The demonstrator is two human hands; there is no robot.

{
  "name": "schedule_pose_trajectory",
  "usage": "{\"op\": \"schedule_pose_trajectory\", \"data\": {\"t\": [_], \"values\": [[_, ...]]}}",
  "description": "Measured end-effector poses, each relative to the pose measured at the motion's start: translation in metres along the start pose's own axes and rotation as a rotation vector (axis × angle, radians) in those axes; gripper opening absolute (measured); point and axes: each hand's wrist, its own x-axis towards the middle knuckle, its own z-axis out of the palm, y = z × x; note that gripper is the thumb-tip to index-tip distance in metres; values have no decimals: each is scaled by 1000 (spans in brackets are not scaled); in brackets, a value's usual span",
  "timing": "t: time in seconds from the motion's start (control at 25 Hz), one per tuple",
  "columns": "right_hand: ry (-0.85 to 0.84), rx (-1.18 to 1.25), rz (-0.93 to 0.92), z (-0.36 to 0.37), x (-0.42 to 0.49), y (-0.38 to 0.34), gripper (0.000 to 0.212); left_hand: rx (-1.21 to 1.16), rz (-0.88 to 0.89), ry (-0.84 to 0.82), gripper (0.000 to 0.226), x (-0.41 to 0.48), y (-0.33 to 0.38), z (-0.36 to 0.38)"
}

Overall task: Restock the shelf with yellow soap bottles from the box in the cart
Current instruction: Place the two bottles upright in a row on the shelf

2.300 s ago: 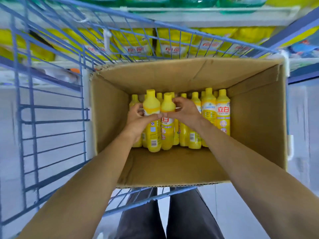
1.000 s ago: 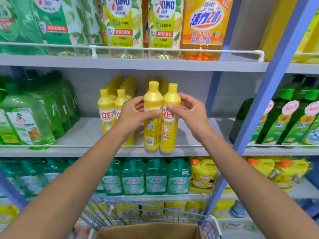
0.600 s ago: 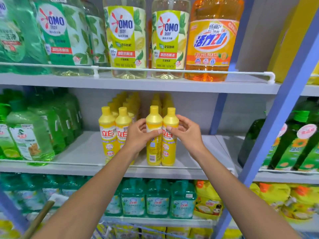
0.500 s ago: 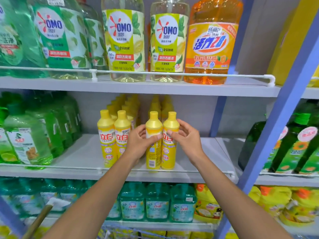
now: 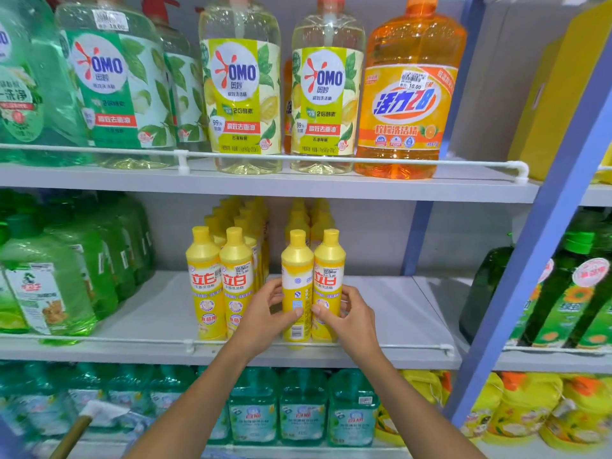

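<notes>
Shelf [image 5: 390,303], left hand [image 5: 265,318], right hand [image 5: 351,321], two bottles [image 5: 297,276]

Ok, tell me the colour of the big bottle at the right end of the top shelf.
The bottle is orange; head view.

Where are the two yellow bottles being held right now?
Head view, centre: the two yellow bottles stand at the front of the middle shelf, gripped between left hand and right hand, just right of another yellow pair.
</notes>
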Motion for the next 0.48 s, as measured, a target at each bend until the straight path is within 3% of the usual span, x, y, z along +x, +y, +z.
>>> {"op": "schedule_pose_trajectory", "data": {"t": [0.16, 0.48], "values": [[-52, 50, 25, -2, 1, 8, 58, 174, 6, 139, 63, 3, -1, 16], [-127, 16, 15, -7, -2, 17, 51, 268, -73, 223, 64, 14, 1, 25]]}}
